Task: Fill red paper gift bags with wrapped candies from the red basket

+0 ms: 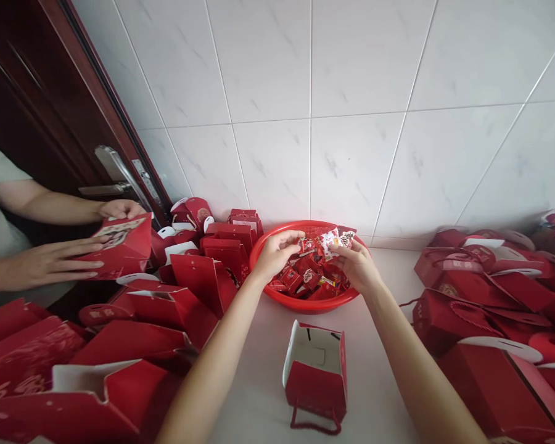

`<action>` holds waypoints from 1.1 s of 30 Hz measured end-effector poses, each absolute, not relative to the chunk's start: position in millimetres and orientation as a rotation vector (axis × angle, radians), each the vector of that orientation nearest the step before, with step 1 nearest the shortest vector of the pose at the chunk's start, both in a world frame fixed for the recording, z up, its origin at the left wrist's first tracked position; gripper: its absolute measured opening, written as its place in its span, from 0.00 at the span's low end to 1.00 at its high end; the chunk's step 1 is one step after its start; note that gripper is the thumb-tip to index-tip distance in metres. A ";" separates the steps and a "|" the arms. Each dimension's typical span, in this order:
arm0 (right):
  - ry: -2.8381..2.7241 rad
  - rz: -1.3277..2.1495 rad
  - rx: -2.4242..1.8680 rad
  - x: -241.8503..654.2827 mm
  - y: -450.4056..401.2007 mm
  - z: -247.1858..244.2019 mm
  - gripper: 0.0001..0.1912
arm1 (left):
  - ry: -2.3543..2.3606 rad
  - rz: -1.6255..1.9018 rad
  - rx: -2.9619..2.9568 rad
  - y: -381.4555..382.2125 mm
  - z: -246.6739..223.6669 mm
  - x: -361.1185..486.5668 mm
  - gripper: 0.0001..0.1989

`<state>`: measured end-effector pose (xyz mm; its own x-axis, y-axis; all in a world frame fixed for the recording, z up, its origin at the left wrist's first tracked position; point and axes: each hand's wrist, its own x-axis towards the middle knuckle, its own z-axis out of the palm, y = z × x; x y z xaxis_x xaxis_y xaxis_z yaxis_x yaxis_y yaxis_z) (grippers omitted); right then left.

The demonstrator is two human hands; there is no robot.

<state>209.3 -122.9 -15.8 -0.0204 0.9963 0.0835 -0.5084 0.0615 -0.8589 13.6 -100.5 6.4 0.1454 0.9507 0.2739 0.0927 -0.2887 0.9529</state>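
Note:
Above a red plastic basket (300, 304) of wrapped candies (311, 277), both my hands are at work. My right hand (358, 265) is closed on several candy packets (329, 242), white and red, fanned out between thumb and fingers. With thumb and forefinger together, my left hand (277, 251) pinches at a small red-wrapped candy (308, 246); its fingertips partly cover the contact. Between my forearms stands an open red gift box (315, 385), white inside, its cord handle hanging toward me.
Red gift boxes (120, 339) crowd the left side, many with open tops. More boxes (485, 308) are piled at the right. At far left a co-worker's hands (69, 259) hold a red box (132, 246). A tiled wall (277, 160) rises behind the basket.

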 end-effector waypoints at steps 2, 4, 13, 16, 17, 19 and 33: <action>-0.885 1.390 -0.749 209.1 -123.7 -15.3 0.17 | 1.113 1.237 1.605 -100.8 4.8 10.9 0.12; -0.886 1.393 -0.756 208.9 -124.4 -14.7 0.17 | 1.207 1.194 1.701 -100.5 2.4 6.4 0.08; -0.886 1.404 -0.758 208.9 -124.1 -15.1 0.18 | 1.518 0.557 2.052 -87.1 -3.4 -24.0 0.13; -0.894 1.408 -0.763 208.7 -124.9 -14.9 0.18 | 1.540 0.325 2.078 -83.2 -4.9 -25.3 0.07; -0.896 1.410 -0.763 208.5 -125.2 -14.5 0.18 | 1.535 0.257 2.094 -82.8 -5.1 -23.5 0.07; -0.899 1.410 -0.764 208.1 -125.8 -13.4 0.18 | 1.542 0.067 2.142 -82.5 -4.6 -17.1 0.12; -0.894 1.414 -0.755 208.3 -124.4 -12.2 0.17 | 1.942 0.166 2.279 -69.1 -1.1 -4.5 0.19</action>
